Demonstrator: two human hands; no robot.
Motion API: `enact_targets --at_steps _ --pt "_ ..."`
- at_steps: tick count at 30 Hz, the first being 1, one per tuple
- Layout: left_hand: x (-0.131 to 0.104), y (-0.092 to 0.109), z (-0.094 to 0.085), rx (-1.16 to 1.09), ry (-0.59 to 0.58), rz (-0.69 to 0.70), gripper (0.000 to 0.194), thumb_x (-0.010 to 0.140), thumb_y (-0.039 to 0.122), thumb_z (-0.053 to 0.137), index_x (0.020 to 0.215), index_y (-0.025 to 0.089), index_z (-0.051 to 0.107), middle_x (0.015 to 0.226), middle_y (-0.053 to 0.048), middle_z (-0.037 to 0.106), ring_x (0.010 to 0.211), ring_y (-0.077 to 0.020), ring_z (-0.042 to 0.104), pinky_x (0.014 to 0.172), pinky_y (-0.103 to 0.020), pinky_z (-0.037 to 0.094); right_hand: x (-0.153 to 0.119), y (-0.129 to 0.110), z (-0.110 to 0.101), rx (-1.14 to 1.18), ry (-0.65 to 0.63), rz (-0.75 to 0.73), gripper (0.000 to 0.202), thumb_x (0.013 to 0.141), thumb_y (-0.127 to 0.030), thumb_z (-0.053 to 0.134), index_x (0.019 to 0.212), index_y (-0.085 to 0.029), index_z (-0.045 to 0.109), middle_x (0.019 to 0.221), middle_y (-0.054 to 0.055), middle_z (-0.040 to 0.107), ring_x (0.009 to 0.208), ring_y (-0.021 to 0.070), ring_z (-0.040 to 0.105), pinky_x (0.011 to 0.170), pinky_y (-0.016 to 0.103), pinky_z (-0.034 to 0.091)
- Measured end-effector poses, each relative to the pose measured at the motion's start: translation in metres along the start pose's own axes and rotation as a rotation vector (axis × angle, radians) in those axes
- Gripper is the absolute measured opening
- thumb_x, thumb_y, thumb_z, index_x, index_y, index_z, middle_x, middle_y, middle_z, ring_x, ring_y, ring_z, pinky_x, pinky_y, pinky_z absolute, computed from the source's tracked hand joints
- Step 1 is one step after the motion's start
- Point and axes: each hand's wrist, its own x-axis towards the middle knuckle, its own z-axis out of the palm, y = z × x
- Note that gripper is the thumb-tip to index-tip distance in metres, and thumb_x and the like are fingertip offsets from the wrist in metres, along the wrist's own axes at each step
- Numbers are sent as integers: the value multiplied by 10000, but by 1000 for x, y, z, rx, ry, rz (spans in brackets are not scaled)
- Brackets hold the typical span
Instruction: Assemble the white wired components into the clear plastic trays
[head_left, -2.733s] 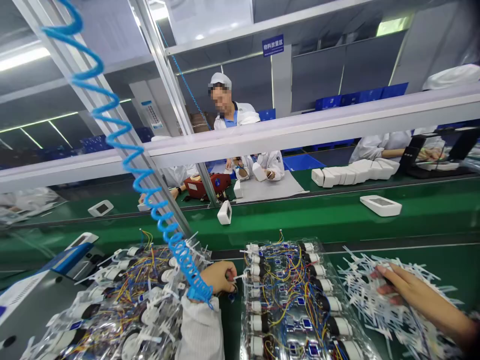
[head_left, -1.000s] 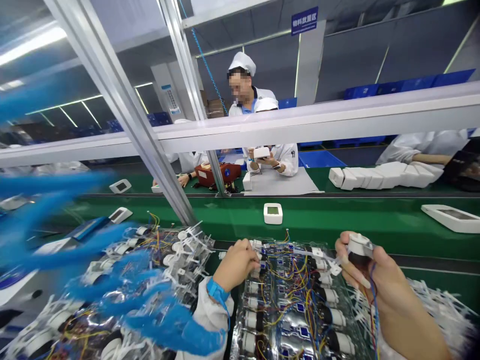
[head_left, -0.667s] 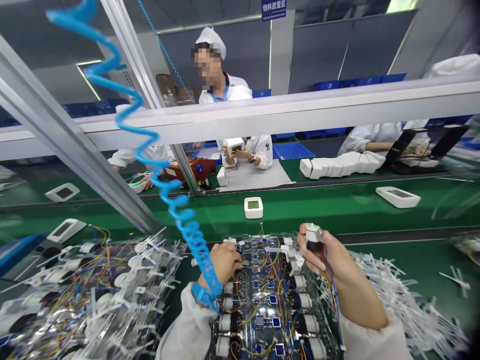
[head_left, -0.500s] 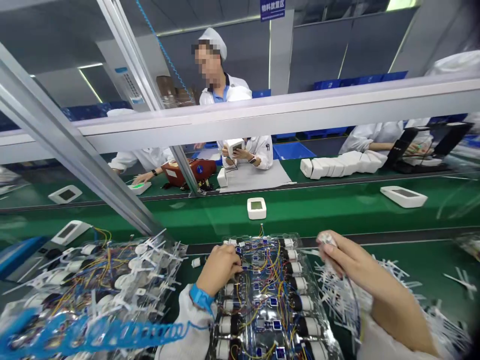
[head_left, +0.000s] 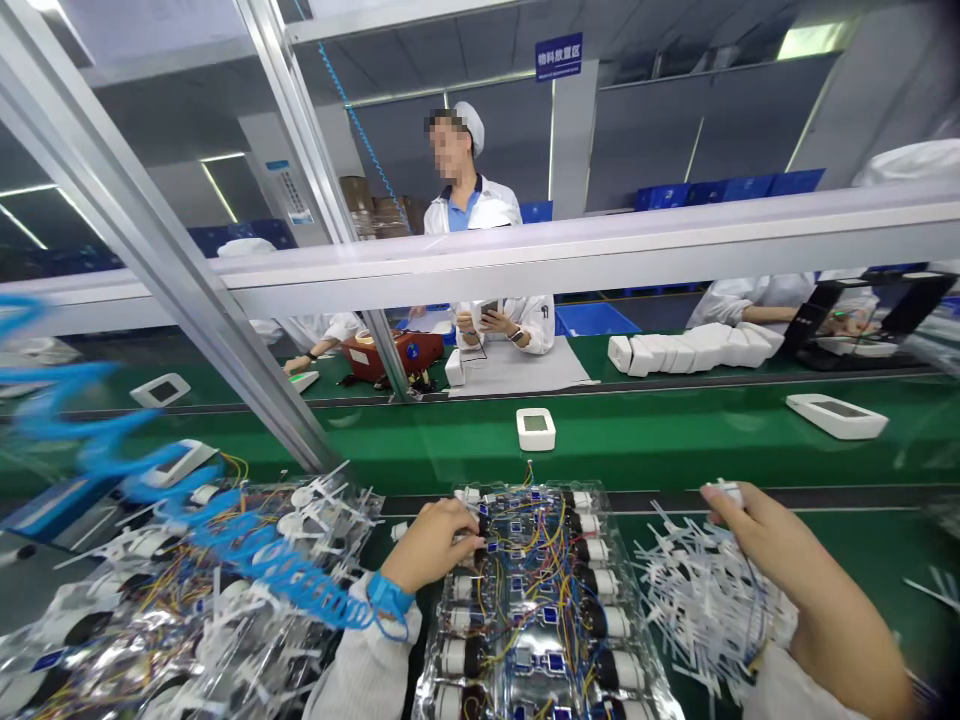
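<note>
My left hand (head_left: 435, 545) reaches over the left row of a clear plastic tray (head_left: 544, 640). Its thumb and fingers close around one of the black-and-white cylinders, which they mostly cover. Similar cylinders (head_left: 463, 657) line both sides of the tray, with yellow, red and blue wires and small blue parts down the middle. Off to the right, my right hand (head_left: 761, 530) is raised with a small white part (head_left: 726, 490) pinched at its fingertips. A thin dark wire hangs below that hand. Under it lies a heap of white strips (head_left: 701, 600). A blue coiled cord (head_left: 255, 550) runs to my left wristband (head_left: 390, 597).
More wired cylinders and white strips fill the left side (head_left: 180, 600). A white device with a screen (head_left: 535, 430) sits on the green conveyor (head_left: 450, 430), another (head_left: 838, 415) farther right. A metal post (head_left: 202, 320) slants at left. A co-worker (head_left: 480, 205) handles a device opposite.
My right hand has shifted right, away from the tray. My left hand stays at the tray's left row. The blue cord has swung upward, and the view has tilted slightly.
</note>
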Motion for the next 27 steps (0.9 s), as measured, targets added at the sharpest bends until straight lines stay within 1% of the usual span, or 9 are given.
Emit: enact_targets --at_steps 4,6,9,12,15,19,23,25,27 --pt "-1 1 0 -32 -44 25 199 927 356 580 974 240 734 1021 -53 709 1025 -218 626 922 -328 430 -9 -14 0 468 -15 7 403 840 -575 673 740 -189 614 487 -45 466 435 137 407 445 239 272" --pt "0 0 0 -43 -50 45 208 936 350 560 983 237 729 1034 -56 711 1022 -218 626 930 -332 441 -13 -21 1 573 -22 0 429 825 -604 680 773 -187 598 551 -32 516 429 116 396 434 235 270" --pt "0 3 -3 -59 -13 77 217 947 358 544 993 239 720 1040 -56 704 1021 -228 617 947 -358 447 -20 -30 1 744 -49 -34 499 835 -699 580 941 -212 579 700 -21 578 373 73 288 385 232 209" --pt "-6 17 -10 -129 24 134 235 967 382 522 1016 249 710 1060 -54 682 1036 -227 600 964 -376 448 -28 -42 1 883 -138 -79 553 800 -748 595 979 -225 581 707 -23 567 353 57 241 358 225 169" --pt "-15 41 -17 -256 31 209 246 979 403 513 1008 250 704 1049 -54 663 1012 -211 598 933 -356 468 -36 -59 8 993 -266 -117 594 757 -790 640 956 -232 595 686 -33 554 346 48 227 342 213 194" --pt "-23 76 -15 -438 49 276 278 957 451 558 1122 255 667 1100 -70 642 1016 -213 609 921 -350 497 -52 -91 44 1222 -562 -204 511 826 -701 686 995 -224 617 736 -18 588 385 58 351 383 199 332" --pt "-23 97 -4 -518 176 269 656 823 551 710 1363 240 504 1336 -141 552 1206 -302 554 1040 -432 462 -75 -119 97 1332 -767 -249 442 912 -618 661 1070 -208 616 846 21 609 555 111 563 509 213 441" --pt "-22 99 0 -491 213 227 678 813 524 733 1378 239 488 1347 -145 571 1224 -314 553 1049 -441 451 -83 -126 115 1380 -814 -250 421 932 -598 648 1087 -208 614 881 30 599 607 129 580 551 236 468" --pt "-20 96 0 -455 229 203 593 858 483 700 1364 245 504 1292 -130 630 1171 -298 588 1014 -431 463 -87 -129 125 1400 -807 -259 414 937 -591 645 1073 -200 618 915 44 598 639 138 579 585 255 478"
